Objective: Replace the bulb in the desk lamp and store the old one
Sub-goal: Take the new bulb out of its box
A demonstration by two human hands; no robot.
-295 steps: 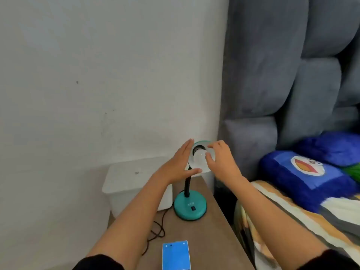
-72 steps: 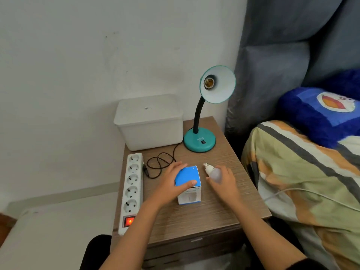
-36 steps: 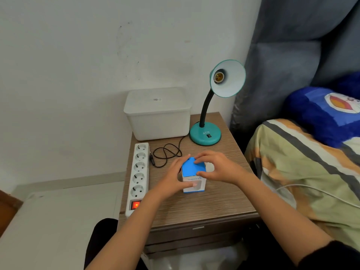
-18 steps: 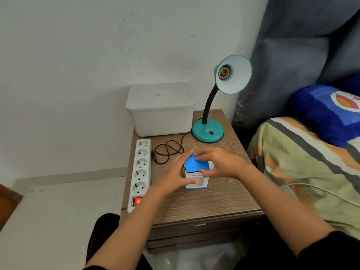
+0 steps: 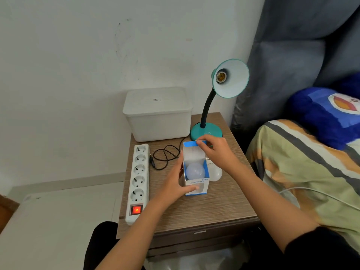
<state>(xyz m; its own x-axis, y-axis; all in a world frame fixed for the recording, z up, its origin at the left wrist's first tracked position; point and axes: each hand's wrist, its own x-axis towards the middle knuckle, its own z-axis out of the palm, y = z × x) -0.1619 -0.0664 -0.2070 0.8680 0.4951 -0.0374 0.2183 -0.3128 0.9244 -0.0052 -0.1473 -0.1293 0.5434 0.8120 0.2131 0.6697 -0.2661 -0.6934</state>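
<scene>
The left hand (image 5: 175, 184) curls round the near-left corner of the box (image 5: 197, 184) standing on the desk (image 5: 204, 211), and should pin it upright while the new bulb (image 5: 195, 171), sitting dome-up inside, comes out. The old bulb (image 5: 215, 173) lies just right of the box. Beyond it, the right hand (image 5: 216, 152) pinches the blue lid flap (image 5: 191, 144) back; best fold it fully clear, then lift the bulb straight up toward the lamp's (image 5: 231, 80) empty socket (image 5: 220, 76).

A black sleeve (image 5: 321, 248) covers the right upper arm; forearms (image 5: 148, 221) bare; black trousers (image 5: 101, 246) below.
</scene>
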